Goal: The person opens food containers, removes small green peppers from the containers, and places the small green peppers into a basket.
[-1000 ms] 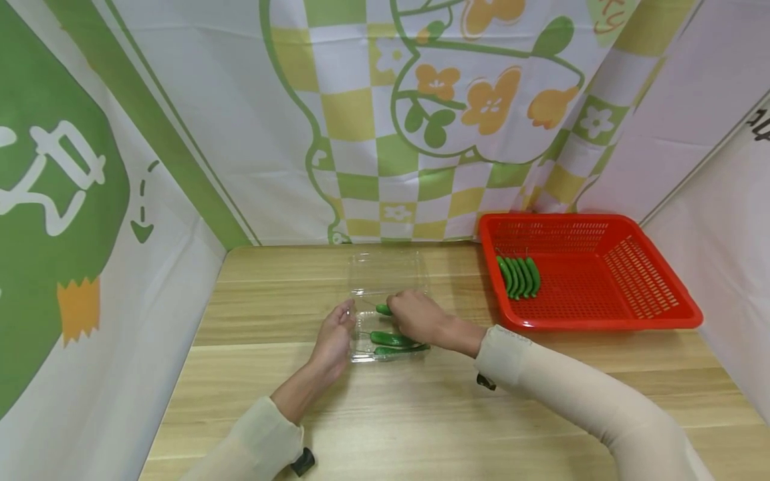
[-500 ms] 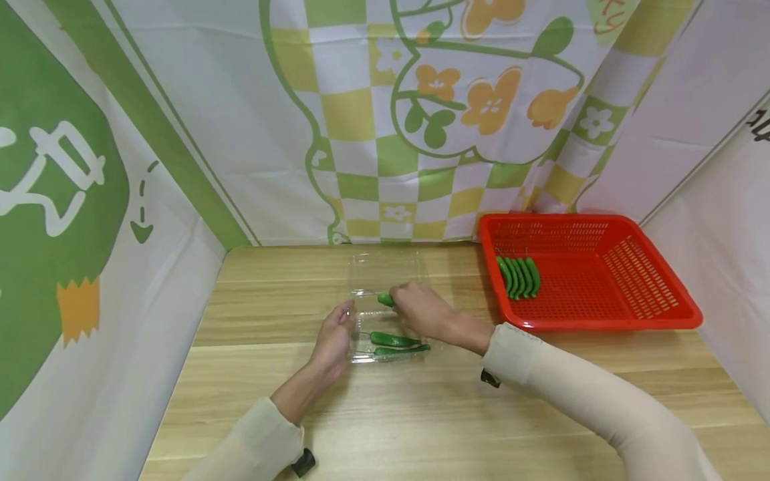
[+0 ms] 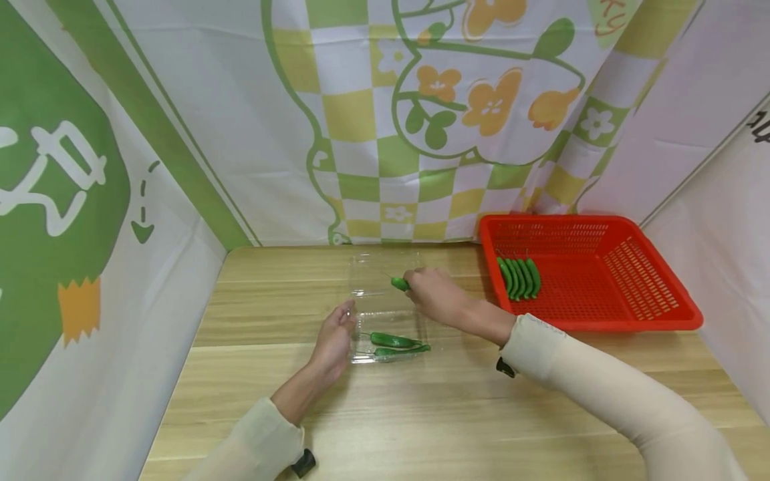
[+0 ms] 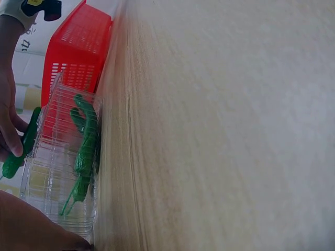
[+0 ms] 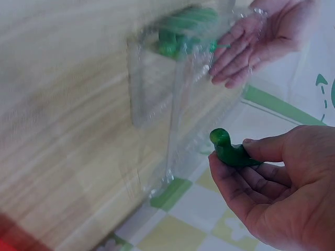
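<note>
My right hand [image 3: 438,294] pinches a green chili pepper [image 3: 400,284] between thumb and fingers, raised above the hinge side of a clear plastic clamshell box [image 3: 391,321]. The right wrist view shows this held chili pepper [image 5: 230,149] end-on. Along the box's left side rests my left hand [image 3: 333,341]; its fingers [image 5: 235,57] look straight against the clear wall in the right wrist view. Two more chili peppers [image 3: 394,340] lie side by side in the box's near half. The box's lid [image 3: 385,270] lies folded back, away from me.
A red perforated basket [image 3: 631,321] stands at the right rear of the wooden table [image 3: 421,421]. Several green chili peppers [image 3: 519,278] lie in a row against its left side. Printed curtains [image 3: 397,167] close off the back and both sides.
My right hand has lifted a chili pepper out of the box's near half and moved it away from me and slightly right. My left hand has stayed in place.
</note>
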Demonstrator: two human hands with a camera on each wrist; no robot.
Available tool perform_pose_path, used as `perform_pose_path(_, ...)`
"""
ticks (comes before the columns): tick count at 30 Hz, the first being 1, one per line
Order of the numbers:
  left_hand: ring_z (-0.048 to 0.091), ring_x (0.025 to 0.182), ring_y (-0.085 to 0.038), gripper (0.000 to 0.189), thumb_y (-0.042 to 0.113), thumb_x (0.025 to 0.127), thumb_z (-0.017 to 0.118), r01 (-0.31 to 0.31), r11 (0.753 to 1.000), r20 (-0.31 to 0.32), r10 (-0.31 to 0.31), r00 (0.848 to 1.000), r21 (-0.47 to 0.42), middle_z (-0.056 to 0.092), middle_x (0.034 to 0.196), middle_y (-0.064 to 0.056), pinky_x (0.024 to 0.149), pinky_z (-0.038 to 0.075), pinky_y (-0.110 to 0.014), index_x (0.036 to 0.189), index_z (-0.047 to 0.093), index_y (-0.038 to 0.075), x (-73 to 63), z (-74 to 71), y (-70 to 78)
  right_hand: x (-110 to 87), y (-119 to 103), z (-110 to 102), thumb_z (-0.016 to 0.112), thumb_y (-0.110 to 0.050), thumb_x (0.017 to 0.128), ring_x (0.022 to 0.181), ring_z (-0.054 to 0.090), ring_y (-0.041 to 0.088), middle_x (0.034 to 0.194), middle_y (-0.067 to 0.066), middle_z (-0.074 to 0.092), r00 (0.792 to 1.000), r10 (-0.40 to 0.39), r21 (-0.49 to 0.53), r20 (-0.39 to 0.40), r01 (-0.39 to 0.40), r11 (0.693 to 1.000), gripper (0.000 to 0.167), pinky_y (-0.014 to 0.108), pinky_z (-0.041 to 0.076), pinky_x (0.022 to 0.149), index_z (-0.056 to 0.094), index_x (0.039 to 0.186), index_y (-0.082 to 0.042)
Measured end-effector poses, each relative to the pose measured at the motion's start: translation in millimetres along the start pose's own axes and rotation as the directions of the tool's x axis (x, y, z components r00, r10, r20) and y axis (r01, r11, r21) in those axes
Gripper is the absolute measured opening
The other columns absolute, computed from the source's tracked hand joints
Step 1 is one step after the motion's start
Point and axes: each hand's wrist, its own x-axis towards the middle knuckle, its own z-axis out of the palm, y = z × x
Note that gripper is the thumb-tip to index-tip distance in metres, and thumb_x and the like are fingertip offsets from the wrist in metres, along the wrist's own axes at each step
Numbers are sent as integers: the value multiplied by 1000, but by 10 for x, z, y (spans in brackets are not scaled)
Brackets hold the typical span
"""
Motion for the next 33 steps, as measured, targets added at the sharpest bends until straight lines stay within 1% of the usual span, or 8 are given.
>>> perform_pose_path(7,4,163,-41,58,3,112,32,3,1000,3,-3,1000,-10,6,176,-24,134,7,-48,166,13,-4,-5,-13,5,-3,98,-171,70,-2,98,74,69,25,79,7,67,999,3,-5,-48,-4,1000,10,46,62,67,67,88,-1)
perform_pose_path(9,5,163,-40,58,4,112,32,10,1000,-4,-10,1000,1,7,176,-22,132,25,-38,166,14,-3,-11,-12,9,-3,125,-207,71,-3,97,73,69,26,77,6,67,998,-1,-23,-63,0,1000,11,48,62,68,67,88,-1)
perform_pose_path(14,6,162,-42,57,4,112,32,8,1000,-10,-8,1000,6,8,175,-25,133,22,-43,166,15,-3,-6,-9,11,-8,210,-303,70,-3,98,68,63,22,70,2,61,997,15,-19,-74,-17,1000,14,48,61,64,66,84,-4)
perform_pose_path(15,6,162,-42,57,4,112,32,7,1000,-11,-7,1000,-5,8,175,-25,134,8,-50,166,16,-4,-3,-6,11,-10,231,-322,70,-3,98,66,62,21,69,2,59,997,24,-20,-75,-26,999,17,46,60,62,64,82,-6)
perform_pose_path(16,6,162,-43,57,3,111,32,7,1000,-11,-7,1000,2,9,175,-26,133,4,-52,166,16,-4,-1,-4,9,-12,252,-344,69,-3,99,65,59,21,68,1,57,997,36,-19,-75,-37,999,20,44,58,60,63,80,-7)
perform_pose_path(22,10,162,-43,58,2,110,34,16,1000,-31,-16,999,17,13,174,-27,133,17,-54,166,19,-3,2,5,1,-20,374,-440,70,-6,99,61,52,20,64,0,48,993,67,-56,-98,-72,996,33,39,51,55,53,71,-13)
perform_pose_path(28,7,162,-42,58,2,110,33,22,1000,-22,-22,1000,12,10,175,-25,134,6,-52,166,16,-4,9,-2,-3,-45,476,-538,69,-5,99,58,46,17,61,-3,39,990,90,-29,-104,-94,995,39,36,47,55,47,68,-13)
perform_pose_path(33,7,162,-43,58,3,111,32,14,1000,-23,-13,1000,13,10,175,-25,133,6,-53,166,15,-5,13,4,3,-67,577,-679,67,-8,102,44,54,11,50,-2,49,982,144,34,-125,-141,989,41,32,48,52,49,66,-12)
